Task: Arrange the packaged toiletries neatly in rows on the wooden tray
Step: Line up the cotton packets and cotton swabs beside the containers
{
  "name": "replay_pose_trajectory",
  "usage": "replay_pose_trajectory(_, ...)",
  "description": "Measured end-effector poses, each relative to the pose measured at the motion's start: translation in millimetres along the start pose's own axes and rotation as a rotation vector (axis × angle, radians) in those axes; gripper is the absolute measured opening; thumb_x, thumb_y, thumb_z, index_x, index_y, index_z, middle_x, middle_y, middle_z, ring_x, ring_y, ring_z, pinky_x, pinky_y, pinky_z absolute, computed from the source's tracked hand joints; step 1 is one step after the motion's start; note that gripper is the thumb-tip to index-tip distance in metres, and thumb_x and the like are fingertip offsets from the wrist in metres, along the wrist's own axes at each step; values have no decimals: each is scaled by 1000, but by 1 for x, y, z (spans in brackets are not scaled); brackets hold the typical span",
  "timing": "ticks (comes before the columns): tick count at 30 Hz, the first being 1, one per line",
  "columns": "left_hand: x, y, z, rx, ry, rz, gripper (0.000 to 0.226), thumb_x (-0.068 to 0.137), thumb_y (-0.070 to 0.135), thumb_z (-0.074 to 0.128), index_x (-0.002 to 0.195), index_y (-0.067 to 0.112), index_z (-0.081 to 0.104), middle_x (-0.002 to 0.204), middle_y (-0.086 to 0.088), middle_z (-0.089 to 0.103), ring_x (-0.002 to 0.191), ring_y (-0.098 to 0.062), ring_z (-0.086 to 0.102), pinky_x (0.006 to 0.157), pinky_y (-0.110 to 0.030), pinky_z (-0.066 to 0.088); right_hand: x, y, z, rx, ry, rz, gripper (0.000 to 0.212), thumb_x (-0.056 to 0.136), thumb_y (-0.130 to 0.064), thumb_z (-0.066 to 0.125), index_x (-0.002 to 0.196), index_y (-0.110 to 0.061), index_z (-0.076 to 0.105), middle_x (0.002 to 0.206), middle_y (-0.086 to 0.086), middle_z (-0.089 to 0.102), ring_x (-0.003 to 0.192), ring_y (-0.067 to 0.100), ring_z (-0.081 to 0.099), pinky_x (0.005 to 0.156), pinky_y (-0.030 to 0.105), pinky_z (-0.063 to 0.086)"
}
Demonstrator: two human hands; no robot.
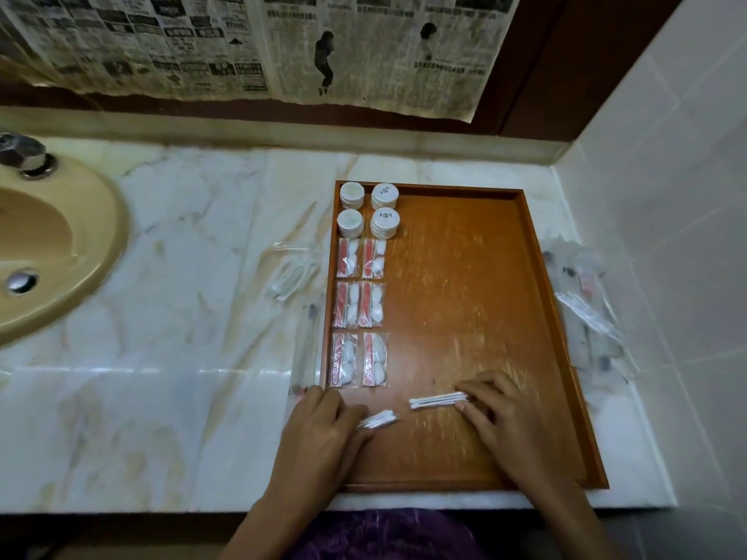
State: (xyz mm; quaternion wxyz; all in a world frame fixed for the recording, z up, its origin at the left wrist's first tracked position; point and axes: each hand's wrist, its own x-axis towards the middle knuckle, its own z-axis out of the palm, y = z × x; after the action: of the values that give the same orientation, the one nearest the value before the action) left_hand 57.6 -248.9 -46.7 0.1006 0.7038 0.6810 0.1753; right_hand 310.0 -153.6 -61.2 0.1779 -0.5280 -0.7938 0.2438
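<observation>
The wooden tray point(465, 276) lies on the marble counter. Along its left side stand several round white soap packs point(368, 211) in two columns, and below them several clear packets with cotton balls and an orange strip point(359, 313). Near the tray's front, my left hand point(323, 430) holds a small white cotton-swab packet point(378, 419) at its fingertips. My right hand point(505, 414) pinches a longer cotton-swab packet point(438, 400) flat against the tray floor.
More clear packets lie on the counter left of the tray point(291, 272) and in a pile to its right point(586, 309), beside the tiled wall. A beige sink point(60, 252) with a tap sits at far left. Newspaper covers the wall behind.
</observation>
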Motion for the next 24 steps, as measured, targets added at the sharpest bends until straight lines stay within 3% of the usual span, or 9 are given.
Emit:
replay_pose_trajectory(3, -2, 4, -4, 72, -44, -52, 26, 87, 36, 62, 67, 20, 67, 67, -1, 52, 72, -24, 53, 51, -34, 45, -2, 0, 2, -44, 2, -79, 23, 83, -17, 75, 106, -20, 74, 107, -11, 59, 86, -2, 54, 73, 7, 41)
replay_pose_trajectory(7, -5, 7, -7, 113, -134, -61, 18, 68, 20, 85, 60, 19, 68, 61, -1, 51, 68, -22, 53, 42, -30, 39, -3, -6, 10, -76, 7, -184, 24, 81, -15, 76, 105, -15, 75, 99, -6, 63, 79, 3, 59, 66, 15, 49)
replay_pose_trajectory(15, 2, 5, -7, 126, -170, 35, 16, 61, 17, 87, 66, 24, 74, 59, 1, 51, 66, -22, 56, 39, -25, 33, 1, -15, 22, -30, -15, -317, 13, 85, -16, 73, 97, -18, 70, 92, -6, 65, 83, 11, 61, 68, 27, 52)
replay_pose_trajectory(20, 3, 1, -7, 81, -149, 65, 20, 65, 16, 85, 78, 29, 77, 61, 2, 55, 68, -22, 56, 42, -24, 35, 10, -25, 27, -44, -31, -384, 10, 84, -16, 75, 94, -16, 74, 93, -3, 64, 80, 14, 61, 61, 31, 53)
replay_pose_trajectory(24, -4, -3, -4, 18, -105, 47, 8, 75, 21, 78, 82, 25, 76, 68, 1, 59, 73, -23, 57, 43, -29, 42, 11, -35, 33, -59, -58, -418, 11, 85, -18, 72, 96, -16, 74, 94, -2, 63, 81, 15, 61, 58, 32, 52)
